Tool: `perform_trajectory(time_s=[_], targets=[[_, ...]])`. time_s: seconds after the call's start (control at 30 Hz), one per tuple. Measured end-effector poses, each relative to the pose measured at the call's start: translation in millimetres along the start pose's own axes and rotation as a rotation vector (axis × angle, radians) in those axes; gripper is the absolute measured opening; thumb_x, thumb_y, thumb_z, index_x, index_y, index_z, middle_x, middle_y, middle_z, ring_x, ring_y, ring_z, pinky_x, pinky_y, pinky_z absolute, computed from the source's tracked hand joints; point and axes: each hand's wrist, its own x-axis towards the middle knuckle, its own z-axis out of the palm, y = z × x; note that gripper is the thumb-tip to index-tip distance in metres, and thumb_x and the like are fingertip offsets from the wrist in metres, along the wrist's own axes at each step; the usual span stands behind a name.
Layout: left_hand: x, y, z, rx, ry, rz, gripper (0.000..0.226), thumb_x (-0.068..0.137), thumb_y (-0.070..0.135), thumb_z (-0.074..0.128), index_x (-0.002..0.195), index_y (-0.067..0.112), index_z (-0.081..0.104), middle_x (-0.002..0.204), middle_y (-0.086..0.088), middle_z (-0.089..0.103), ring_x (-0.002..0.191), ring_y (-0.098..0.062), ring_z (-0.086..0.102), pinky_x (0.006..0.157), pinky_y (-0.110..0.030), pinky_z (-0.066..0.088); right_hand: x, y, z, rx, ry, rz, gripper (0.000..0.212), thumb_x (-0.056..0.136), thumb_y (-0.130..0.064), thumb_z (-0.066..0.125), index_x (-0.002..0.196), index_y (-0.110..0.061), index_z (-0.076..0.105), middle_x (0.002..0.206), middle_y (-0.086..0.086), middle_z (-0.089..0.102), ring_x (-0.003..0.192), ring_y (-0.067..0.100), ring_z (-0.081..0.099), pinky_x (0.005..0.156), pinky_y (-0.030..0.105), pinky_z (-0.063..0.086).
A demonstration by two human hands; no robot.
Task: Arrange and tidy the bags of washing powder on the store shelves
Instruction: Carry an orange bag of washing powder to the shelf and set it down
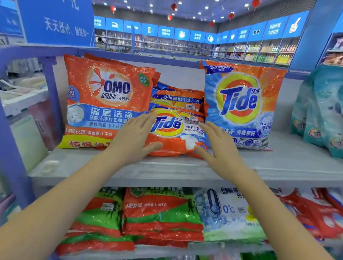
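On the top grey shelf (pixel 183 170) a small orange Tide bag (pixel 172 136) lies flat at the front of a low pile of similar Tide bags (pixel 177 98). My left hand (pixel 134 136) rests with straight fingers against its left side. With fingers straight too, my right hand (pixel 217 145) touches its right side. A tall orange OMO bag (pixel 104 101) stands upright on the left. A large blue and orange Tide bag (pixel 241 105) stands upright on the right.
Teal bags (pixel 329 114) lean at the right end of the shelf. The shelf below holds green and red bags (pixel 159 213), a white and blue bag (pixel 227 213) and red bags (pixel 329 216). A blue frame post (pixel 2 127) bounds the left side.
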Motion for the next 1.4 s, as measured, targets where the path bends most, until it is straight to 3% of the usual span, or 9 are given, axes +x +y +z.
perform_trajectory(time_s=[0.2,0.27,0.4,0.57,0.77,0.9,1.03,1.3,1.4], targets=[[-63.1,9.1,-16.4,-0.418,0.296,-0.077,0.061,0.086,0.049,0.057,0.136,0.016,0.046,0.133,0.001,0.054,0.123,-0.012,0.048,0.101,-0.027,0.034,-96.0,-5.1,-35.0,0.365,0.366,0.135,0.035,0.088,-0.029,0.051,0.123,-0.024,0.052,0.121,-0.007,0.056,0.113,-0.012,0.044,0.093,0.002,0.028],[-87.5,20.8,-17.3,-0.580,0.387,-0.083,0.035,0.083,0.042,0.058,0.116,0.032,0.054,0.106,0.021,0.063,0.097,0.010,0.052,0.086,-0.010,0.036,-129.5,-0.8,-42.6,0.442,0.467,0.219,0.024,0.088,-0.027,0.051,0.111,-0.030,0.056,0.110,-0.012,0.062,0.105,-0.010,0.051,0.085,0.003,0.036],[-119.6,38.4,4.6,-0.809,0.396,-0.149,0.018,0.087,0.031,0.065,0.088,0.047,0.058,0.087,0.021,0.064,0.075,0.003,0.058,0.066,-0.009,0.043,-188.3,6.8,-53.5,0.519,0.597,0.342,0.007,0.093,-0.031,0.056,0.091,-0.036,0.061,0.086,-0.009,0.069,0.081,0.010,0.065,0.075,0.021,0.050],[-129.9,73.9,35.8,-1.007,0.271,-0.232,0.018,0.086,0.024,0.066,0.082,0.041,0.063,0.076,0.009,0.067,0.066,-0.007,0.061,0.063,-0.009,0.046,-246.0,8.1,-55.5,0.564,0.729,0.509,0.018,0.086,-0.026,0.050,0.077,-0.030,0.064,0.063,-0.002,0.063,0.056,0.012,0.056,0.057,0.016,0.046],[-116.6,143.6,65.6,-1.154,0.049,-0.171,0.017,0.084,0.017,0.063,0.080,0.033,0.066,0.069,0.000,0.067,0.058,-0.009,0.059,0.057,-0.012,0.046,-314.4,38.1,-60.4,0.695,0.857,0.725,0.054,0.065,-0.075,0.063,0.079,-0.025,0.071,0.056,0.001,0.059,0.049,0.014,0.051,0.051,0.019,0.046],[-93.6,212.3,84.9,-1.240,-0.060,-0.107,0.025,0.086,0.010,0.056,0.079,0.031,0.067,0.067,-0.003,0.067,0.054,-0.007,0.057,0.054,-0.011,0.045,-362.7,72.5,-86.5,0.655,0.969,0.817,0.055,0.063,-0.075,0.064,0.077,-0.022,0.070,0.054,0.003,0.057,0.046,0.014,0.050,0.050,0.017,0.046],[-65.0,296.2,113.0,-1.344,-0.160,-0.052,0.025,0.088,0.015,0.064,0.072,0.034,0.068,0.065,-0.006,0.065,0.052,-0.008,0.055,0.054,-0.017,0.046,-412.0,123.8,-125.0,0.614,1.085,0.854,0.031,0.077,-0.052,0.062,0.075,-0.023,0.071,0.052,0.000,0.057,0.045,0.011,0.050,0.050,0.016,0.045],[-21.8,496.2,150.2,-1.469,-0.234,0.012,0.019,0.089,0.038,0.061,0.074,0.028,0.068,0.064,-0.006,0.063,0.056,-0.012,0.056,0.056,-0.025,0.048,-490.5,242.3,-223.9,0.552,1.115,0.924,0.062,0.057,-0.080,0.064,0.072,-0.020,0.069,0.052,0.002,0.057,0.046,0.013,0.049,0.051,0.017,0.046],[-5.6,555.6,165.9,-1.440,-0.243,0.046,0.023,0.091,0.018,0.055,0.072,0.022,0.066,0.063,-0.008,0.061,0.053,-0.012,0.053,0.054,-0.023,0.046,-512.8,287.9,-249.8,0.553,1.090,0.961,0.067,0.058,-0.080,0.063,0.074,-0.015,0.067,0.053,0.004,0.055,0.047,0.014,0.048,0.051,0.018,0.045]])
